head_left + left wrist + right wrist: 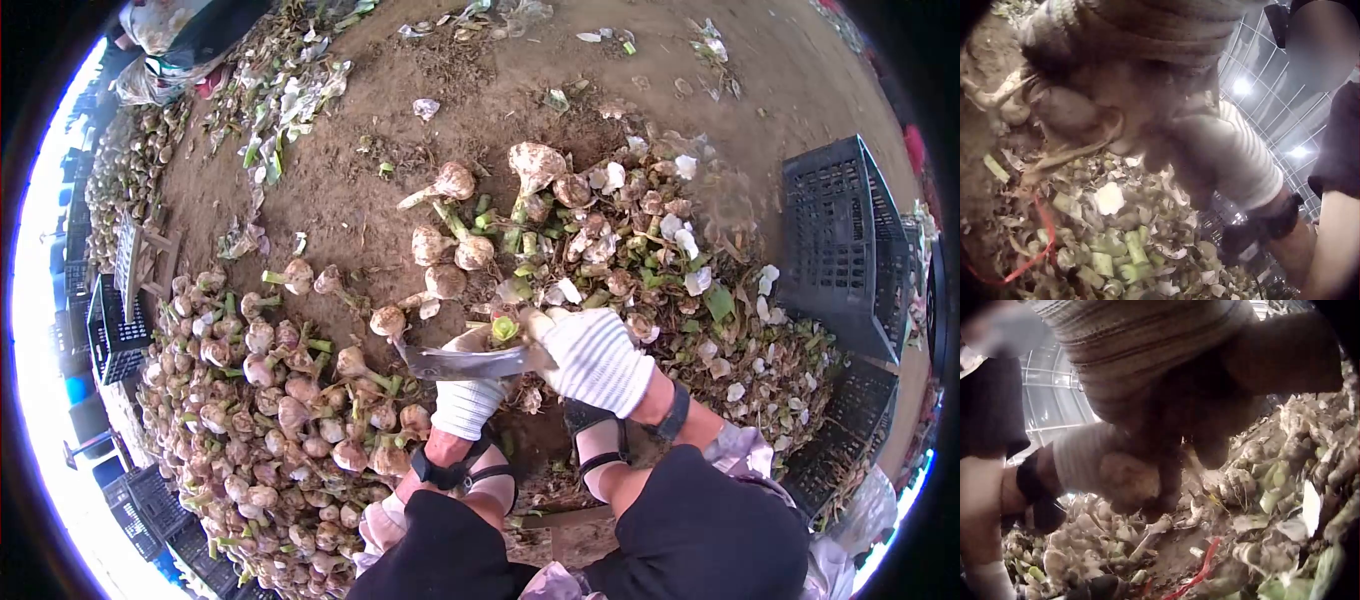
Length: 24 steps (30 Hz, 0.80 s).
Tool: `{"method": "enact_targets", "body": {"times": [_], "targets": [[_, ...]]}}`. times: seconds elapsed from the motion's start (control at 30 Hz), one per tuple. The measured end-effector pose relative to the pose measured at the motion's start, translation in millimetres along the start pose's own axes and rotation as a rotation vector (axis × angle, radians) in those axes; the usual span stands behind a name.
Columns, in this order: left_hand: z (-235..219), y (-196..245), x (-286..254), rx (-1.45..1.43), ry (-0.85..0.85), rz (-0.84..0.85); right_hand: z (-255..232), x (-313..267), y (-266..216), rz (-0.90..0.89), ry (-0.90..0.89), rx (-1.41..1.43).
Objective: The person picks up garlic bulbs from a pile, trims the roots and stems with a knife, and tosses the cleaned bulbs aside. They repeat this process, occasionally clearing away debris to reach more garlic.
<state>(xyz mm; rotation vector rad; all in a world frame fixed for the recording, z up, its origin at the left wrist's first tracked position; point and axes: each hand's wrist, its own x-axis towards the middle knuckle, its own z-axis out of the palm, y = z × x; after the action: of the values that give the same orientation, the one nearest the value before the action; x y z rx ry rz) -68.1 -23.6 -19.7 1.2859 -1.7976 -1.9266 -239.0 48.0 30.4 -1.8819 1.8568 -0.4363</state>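
In the head view my left hand (468, 395), in a white striped glove, grips a garlic bulb low in front of my knees. My right hand (590, 358), gloved the same way, holds a broad knife (462, 362) whose blade lies across the bulb's stalk. The green cut stalk end (505, 328) shows just above the blade. The left wrist view shows the dirty bulb (1079, 115) under my left hand's fingers (1141, 75), with my right hand (1235, 162) behind it. In the right wrist view my right hand (1166, 381) is close above, and my left hand (1079, 456) holds the bulb (1129, 481).
A big heap of untrimmed garlic (270, 400) lies at my left. Cut stalks, skins and loose bulbs (640, 250) are piled ahead and right. Black crates (845, 240) stand at the right, others (115, 330) at the far left. Bare dirt (520, 90) stretches beyond.
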Motion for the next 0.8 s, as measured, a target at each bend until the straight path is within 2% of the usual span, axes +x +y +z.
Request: {"method": "enact_targets", "body": {"times": [0.03,0.1,0.13,0.17,0.2,0.27,0.33,0.37,0.43,0.47,0.5,0.53,0.6,0.7,0.73,0.8], "targets": [[7,-1,-5,-0.094,0.084,0.085,-6,4,-4,0.007,0.002,-0.005],[-7,-6,-5,0.59,0.187,0.427,-1,-1,4,0.054,0.042,0.047],[-13,7,-4,0.939,0.237,0.591,1,-5,10,0.073,0.062,0.076],[-17,20,-9,0.543,0.421,0.424,-3,-14,12,0.13,0.147,0.17],[-32,38,-14,0.645,0.386,0.147,-5,-22,16,0.228,0.193,0.33],[-57,29,-22,0.503,0.473,0.095,12,-36,28,0.348,0.259,0.483],[-87,21,-28,0.392,0.511,-0.067,14,-55,39,0.487,0.273,0.389],[-77,15,-28,0.393,0.422,-0.009,15,-54,32,0.259,0.311,0.21],[-55,12,-28,0.376,0.24,0.106,10,-39,8,0.108,0.205,0.216],[-35,12,-28,0.211,0.226,0.091,10,-32,-1,0.041,0.17,0.174],[-16,9,-21,-0.013,0.189,-0.063,10,-23,-8,0.035,0.109,0.134],[-8,3,-14,-0.045,0.047,-0.038,10,-15,-13,0.028,0.046,0.097],[4,11,-12,-0.129,-0.018,0.057,1,-11,-14,0.017,0.017,0.033],[7,33,-18,0.5,0.039,0.178,5,-12,-9,0.023,-0.03,-0.005],[11,17,-19,0.33,0.106,0.179,8,-12,-8,0.029,-0.02,0.009],[15,-3,-17,0.382,0.126,0.198,15,-14,-5,0.044,-0.002,0.035]]}}
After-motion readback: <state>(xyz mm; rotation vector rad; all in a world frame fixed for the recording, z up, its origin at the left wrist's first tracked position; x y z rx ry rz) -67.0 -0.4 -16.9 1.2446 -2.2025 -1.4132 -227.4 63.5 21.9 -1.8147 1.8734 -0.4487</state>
